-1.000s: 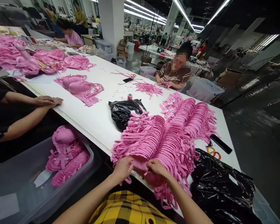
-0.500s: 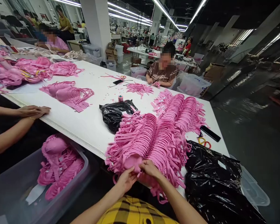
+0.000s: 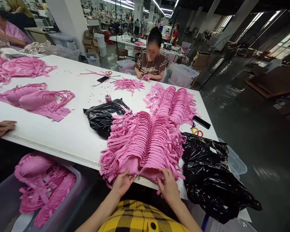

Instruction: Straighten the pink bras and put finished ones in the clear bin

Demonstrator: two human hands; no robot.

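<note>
Pink bras (image 3: pixel 145 141) stand nested in a long double row of cups, with straps fanned out on both sides. The nearest bra (image 3: pixel 128 165) lies at the table's front edge, its two cups facing me. My left hand (image 3: pixel 123 184) is at the lower edge of its left cup, fingers closed on the rim near the centre. My right hand (image 3: pixel 168 186) holds the lower rim of the right cup between thumb and curled fingers. A second nested row of pink bras (image 3: pixel 174 103) sits directly behind.
Black plastic bags (image 3: pixel 207 174) (image 3: pixel 103 117) flank the row. Scissors (image 3: pixel 197 131) and a phone (image 3: pixel 201 122) lie at the right edge. A thread spool (image 3: pixel 108 98) stands behind the left bag. A plastic bin (image 3: pixel 78 178) holds more bras below. A co-worker (image 3: pixel 151 61) sits opposite; another person's hand (image 3: pixel 2 129) rests at left.
My right hand has moved right, from the middle of the nearest bra to its right cup. My left hand stays by the left cup. The whole view has swung right.
</note>
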